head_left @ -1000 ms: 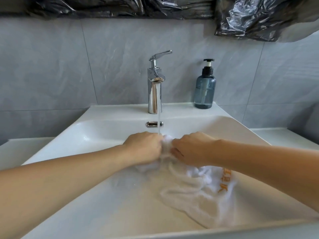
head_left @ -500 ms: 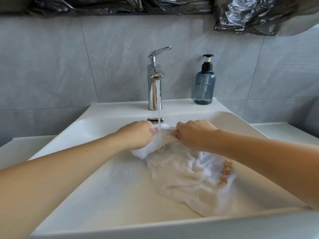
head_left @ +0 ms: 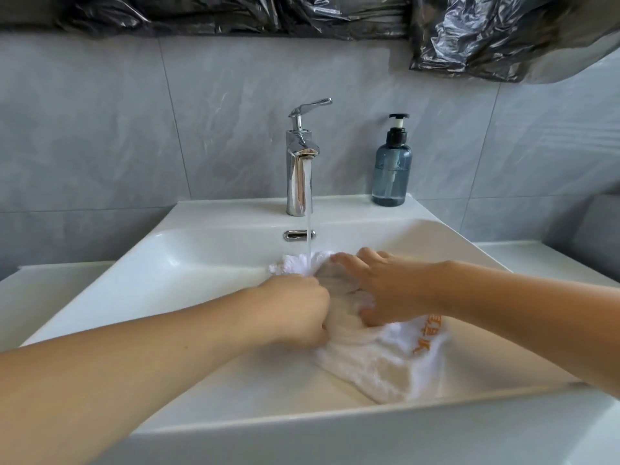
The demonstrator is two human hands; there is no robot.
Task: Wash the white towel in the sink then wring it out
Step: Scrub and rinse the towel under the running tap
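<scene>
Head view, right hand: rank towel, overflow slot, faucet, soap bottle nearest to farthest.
From the right hand:
1. White towel, under the hand, in contact.
2. Overflow slot, on the sink's back wall, beyond and left of the fingertips.
3. Faucet on the rear deck and soap bottle to its right: both farther back, too close to rank.

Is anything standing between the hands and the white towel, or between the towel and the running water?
Nothing visible does. The left hand grips the white towel and the right hand rests on it, inside the sink. The faucet stream falls straight onto the towel's far edge.
</scene>
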